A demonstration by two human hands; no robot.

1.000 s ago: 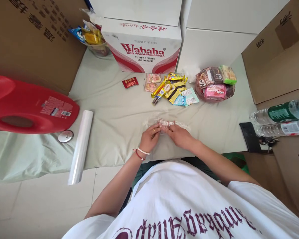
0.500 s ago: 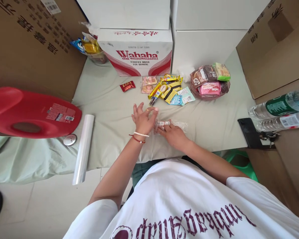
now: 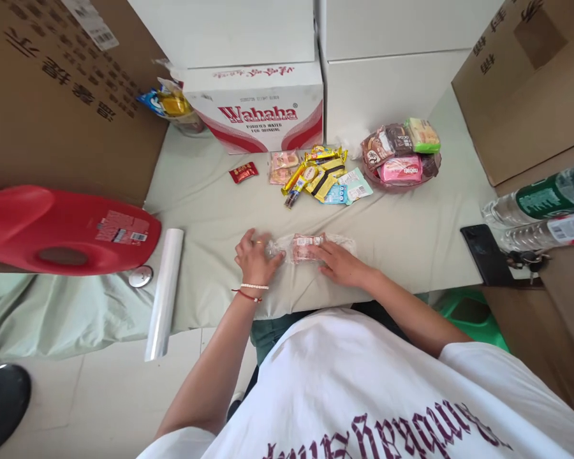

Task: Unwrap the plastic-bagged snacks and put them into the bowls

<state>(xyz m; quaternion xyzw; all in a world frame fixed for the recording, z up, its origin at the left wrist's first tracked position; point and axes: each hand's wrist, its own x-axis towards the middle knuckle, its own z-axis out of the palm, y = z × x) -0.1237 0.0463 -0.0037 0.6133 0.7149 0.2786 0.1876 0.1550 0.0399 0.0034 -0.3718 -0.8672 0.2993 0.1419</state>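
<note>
A small pink-and-brown wrapped snack packet (image 3: pixel 302 248) with a white label lies on clear plastic film (image 3: pixel 280 247) near the table's front edge. My right hand (image 3: pixel 340 262) rests on the packet's right side, fingers extended and pressing down. Film also sticks out beyond that hand. My left hand (image 3: pixel 257 258), wearing two bracelets, is at the film's left end. Its fingers are arched and spread on the cloth, with the thumb touching the film and apart from the index finger.
Behind are loose snacks (image 3: pixel 320 175), a red packet (image 3: pixel 243 172), a filled snack bowl (image 3: pixel 402 185) and a Wahaha carton (image 3: pixel 263 118). Leftward lie a film roll (image 3: pixel 165 293), a round lid (image 3: pixel 140 276) and a red jug (image 3: pixel 67 233). Bottles (image 3: pixel 550 197) and a phone (image 3: pixel 485 255) are right.
My left hand has come down to the left from above the packet, and film now stretches out between it and the packet. My right hand stays on the packet.
</note>
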